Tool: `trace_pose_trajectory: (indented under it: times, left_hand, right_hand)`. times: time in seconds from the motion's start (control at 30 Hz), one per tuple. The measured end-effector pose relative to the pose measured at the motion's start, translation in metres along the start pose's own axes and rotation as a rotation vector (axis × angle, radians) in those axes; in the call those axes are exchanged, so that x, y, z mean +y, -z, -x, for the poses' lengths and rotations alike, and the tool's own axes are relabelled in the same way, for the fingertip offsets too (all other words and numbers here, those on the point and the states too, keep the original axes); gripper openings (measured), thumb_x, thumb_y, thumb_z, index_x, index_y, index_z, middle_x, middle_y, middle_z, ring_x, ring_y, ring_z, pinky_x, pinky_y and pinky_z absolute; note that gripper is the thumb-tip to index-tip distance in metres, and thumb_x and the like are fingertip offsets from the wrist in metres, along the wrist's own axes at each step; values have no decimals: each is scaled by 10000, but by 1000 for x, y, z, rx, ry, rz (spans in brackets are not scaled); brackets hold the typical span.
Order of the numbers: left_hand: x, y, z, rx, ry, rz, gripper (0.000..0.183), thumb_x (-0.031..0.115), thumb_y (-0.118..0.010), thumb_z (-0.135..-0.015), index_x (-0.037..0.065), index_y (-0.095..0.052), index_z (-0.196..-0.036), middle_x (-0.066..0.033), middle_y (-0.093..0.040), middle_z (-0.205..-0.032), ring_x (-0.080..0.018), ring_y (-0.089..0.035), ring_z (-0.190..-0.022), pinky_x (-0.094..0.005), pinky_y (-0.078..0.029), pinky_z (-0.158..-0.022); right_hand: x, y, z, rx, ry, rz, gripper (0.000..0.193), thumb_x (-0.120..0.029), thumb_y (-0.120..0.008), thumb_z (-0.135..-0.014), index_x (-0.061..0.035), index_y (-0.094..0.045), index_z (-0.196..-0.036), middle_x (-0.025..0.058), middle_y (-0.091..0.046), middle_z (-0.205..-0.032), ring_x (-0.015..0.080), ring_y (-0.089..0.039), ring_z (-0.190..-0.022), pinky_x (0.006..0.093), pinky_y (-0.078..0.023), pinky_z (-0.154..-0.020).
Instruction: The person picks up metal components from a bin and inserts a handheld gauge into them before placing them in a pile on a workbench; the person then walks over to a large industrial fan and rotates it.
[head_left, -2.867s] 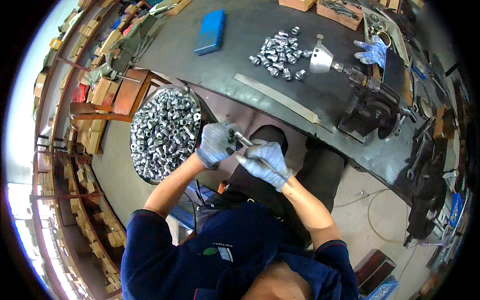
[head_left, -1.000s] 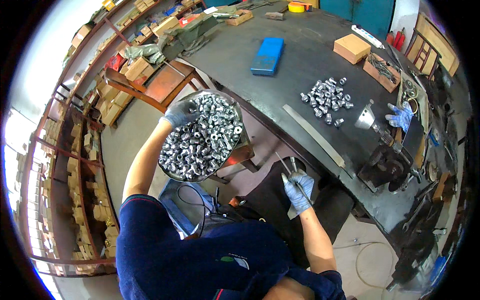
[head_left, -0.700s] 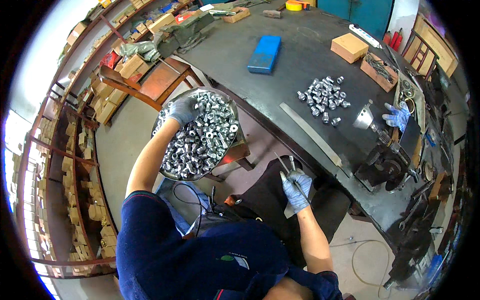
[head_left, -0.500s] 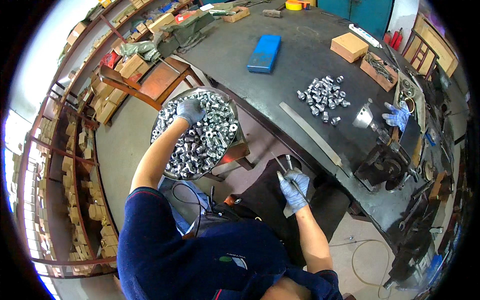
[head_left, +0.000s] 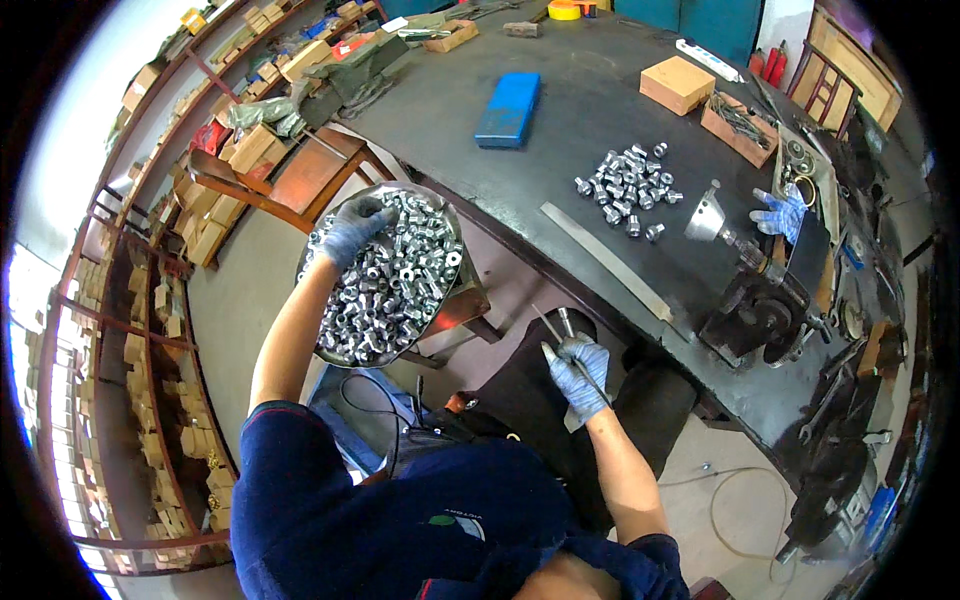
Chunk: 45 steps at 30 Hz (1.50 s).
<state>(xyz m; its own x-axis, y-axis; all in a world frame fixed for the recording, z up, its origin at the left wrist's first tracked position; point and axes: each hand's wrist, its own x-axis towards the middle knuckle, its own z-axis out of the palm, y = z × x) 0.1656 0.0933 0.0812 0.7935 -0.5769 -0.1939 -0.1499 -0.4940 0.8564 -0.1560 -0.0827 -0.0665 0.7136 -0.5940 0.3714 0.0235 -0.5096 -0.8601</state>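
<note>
My left hand (head_left: 357, 228), in a blue-grey glove, is over a round metal basin (head_left: 340, 357) heaped with shiny metal fittings (head_left: 385, 310). Its fingers are curled down among the fittings at the far left of the heap; what they grip, if anything, is hidden. My right hand (head_left: 580, 376), gloved alike, is closed around a slim metal rod (head_left: 543, 322), perhaps a round file, slanting up-left above my dark-covered lap. A single metal fitting (head_left: 567, 322) sticks up beside the rod at the fingers; I cannot tell how it is held.
On the dark workbench (head_left: 450, 150) lie a loose pile of fittings (head_left: 630, 185), a flat metal bar (head_left: 605, 260), a blue case (head_left: 508, 110), and a wooden block (head_left: 677, 84). A vise-like device (head_left: 760, 310) and a spare glove (head_left: 780, 213) are at right. A wooden chair (head_left: 310, 180) stands behind the basin.
My left hand has shifted left and slightly nearer within the basin. My right hand still holds the rod, in nearly the same place. The whole view has shifted slightly.
</note>
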Motion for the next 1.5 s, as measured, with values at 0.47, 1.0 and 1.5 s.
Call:
trace_pose_trajectory:
  times: [0.47,1.0,1.5]
  left_hand:
    - [32,-145,53,-550,-477,-243,167,98,-676,-766,12,-596,-884,-34,-564,-806,-113,-542,-736,-257,-449,-665]
    - [42,-171,57,-543,-907,-674,198,185,-689,-708,119,-640,-888,-82,-598,-811,-250,-612,-690,-350,-491,-596]
    - [27,-161,40,-445,-413,-313,241,149,-669,-776,-22,-620,-939,-72,-642,-797,-123,-594,-700,-268,-490,-639]
  right_hand:
    - [-19,10,-5,-96,141,-80,285,-288,-722,-669,-85,-569,-541,123,-537,-559,297,-542,-537,366,-442,-503]
    - [-14,5,-4,-178,130,101,314,-275,-731,-660,-84,-539,-502,102,-498,-498,278,-507,-490,338,-437,-528]
    - [-3,10,-3,-65,-4,-355,237,-95,-755,-649,-51,-539,-563,111,-530,-565,234,-510,-500,317,-447,-513]
